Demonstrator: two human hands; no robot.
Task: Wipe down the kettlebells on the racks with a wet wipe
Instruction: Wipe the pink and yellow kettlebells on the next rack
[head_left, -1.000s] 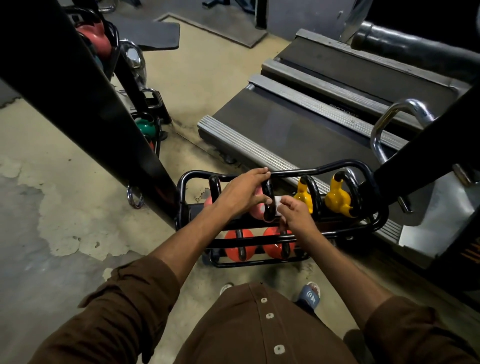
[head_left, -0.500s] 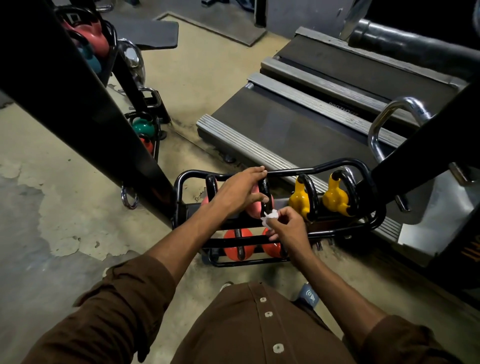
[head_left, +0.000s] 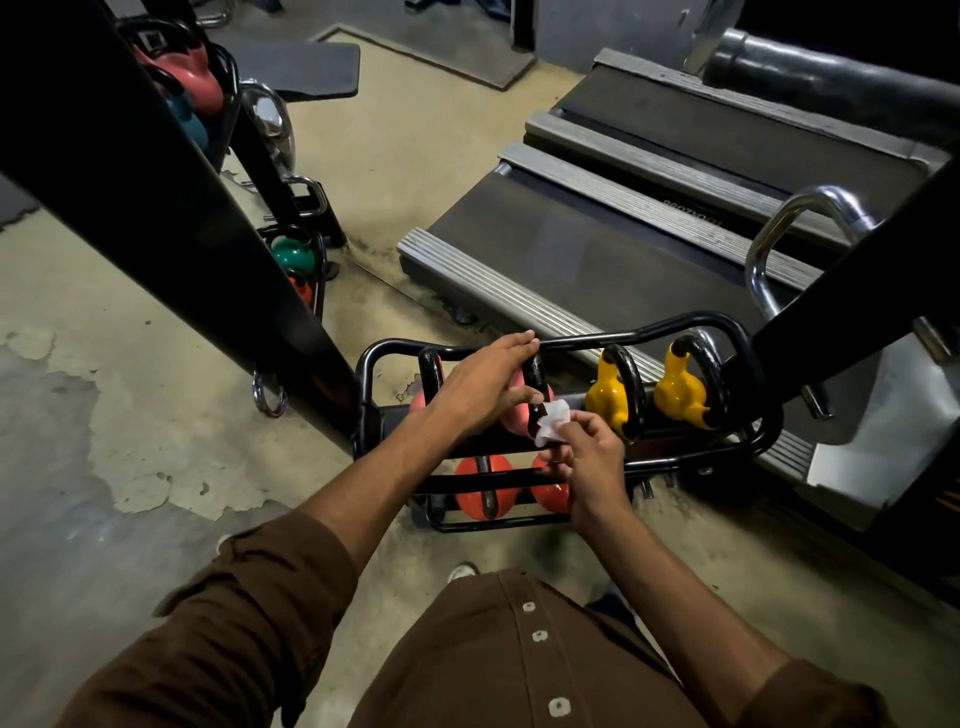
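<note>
A low black two-tier rack (head_left: 701, 319) stands on the floor in front of me. My left hand (head_left: 483, 379) reaches over a pink kettlebell (head_left: 517, 413) on the upper tier and grips it at its black handle. My right hand (head_left: 587, 452) pinches a crumpled white wet wipe (head_left: 553, 423) and presses it against the near side of that handle. Two yellow kettlebells (head_left: 605, 397) (head_left: 680, 395) sit to the right on the same tier. Orange kettlebells (head_left: 483, 493) lie on the lower tier, partly hidden by my right hand.
A thick black slanted beam (head_left: 156, 208) crosses the left side. Behind it stands another rack with a green kettlebell (head_left: 291, 254) and a pink kettlebell (head_left: 192, 78). Treadmill decks (head_left: 597, 249) lie just beyond the rack, and a chrome handle (head_left: 779, 234) rises at the right.
My right hand slid the wipe down and left along the pink kettlebell's handle, then slightly back up. My left hand kept its hold in the same place.
</note>
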